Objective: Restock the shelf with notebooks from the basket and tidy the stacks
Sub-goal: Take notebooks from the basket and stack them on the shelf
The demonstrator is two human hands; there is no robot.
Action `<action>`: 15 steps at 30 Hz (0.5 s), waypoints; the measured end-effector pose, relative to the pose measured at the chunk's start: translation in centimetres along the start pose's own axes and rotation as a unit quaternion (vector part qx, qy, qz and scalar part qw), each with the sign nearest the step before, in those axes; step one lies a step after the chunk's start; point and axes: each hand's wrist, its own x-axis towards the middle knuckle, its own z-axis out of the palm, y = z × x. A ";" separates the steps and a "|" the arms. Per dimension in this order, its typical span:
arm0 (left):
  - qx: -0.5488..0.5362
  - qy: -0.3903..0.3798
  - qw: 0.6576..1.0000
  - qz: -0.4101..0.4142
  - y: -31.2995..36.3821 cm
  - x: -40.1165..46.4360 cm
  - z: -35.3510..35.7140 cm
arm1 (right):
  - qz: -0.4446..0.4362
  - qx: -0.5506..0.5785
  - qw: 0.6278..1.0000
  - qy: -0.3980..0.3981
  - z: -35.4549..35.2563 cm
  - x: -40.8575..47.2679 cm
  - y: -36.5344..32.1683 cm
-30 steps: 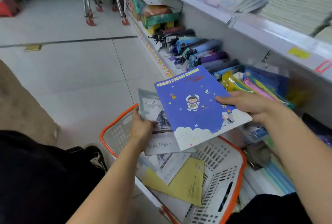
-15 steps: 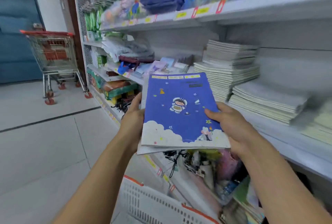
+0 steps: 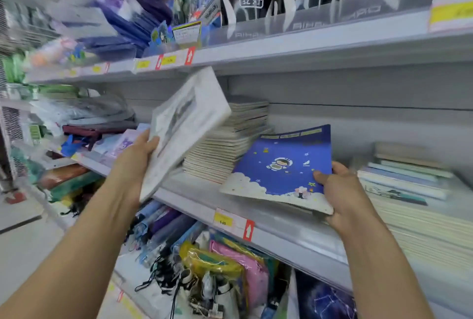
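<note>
My right hand (image 3: 343, 190) grips a blue notebook (image 3: 281, 165) with an astronaut on its cover, holding it low over the middle shelf (image 3: 281, 229) between two stacks. My left hand (image 3: 135, 162) holds a grey-white notebook (image 3: 186, 124) tilted steeply up, in front of a tall stack of pale notebooks (image 3: 230, 144). A lower stack of notebooks (image 3: 409, 190) lies to the right of the blue one. The basket is out of view.
The upper shelf (image 3: 281, 47) carries black bags and purple pouches. Below the middle shelf lie folded umbrellas (image 3: 163, 224) and plastic pouches (image 3: 230, 267). Yellow price tags (image 3: 223, 220) mark the shelf edges. Tiled floor shows at the left.
The two notebooks were held together in front of me; now they are apart. My right hand moved the blue one down to the shelf, my left lifted the grey one. The view rose.
</note>
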 end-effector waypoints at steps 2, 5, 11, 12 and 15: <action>0.166 -0.050 0.985 0.017 -1.8 0.0 3.5 | 0.036 0.038 0.998 -0.031 -0.1 0.0 0.1; 0.295 -0.099 0.950 0.029 -4.3 0.3 7.3 | 0.018 0.047 0.998 -0.044 -0.7 0.0 -0.1; 0.441 -0.179 0.879 0.015 -5.5 2.6 12.1 | 0.043 0.074 0.996 -0.013 -0.9 0.2 -0.2; 0.472 -0.192 0.860 0.018 -5.5 3.2 12.4 | 0.051 0.095 0.994 -0.001 -0.6 0.4 -0.3; 0.494 -0.240 0.836 -0.008 -5.8 3.7 12.6 | 0.069 0.133 0.988 0.022 -0.2 1.3 -0.7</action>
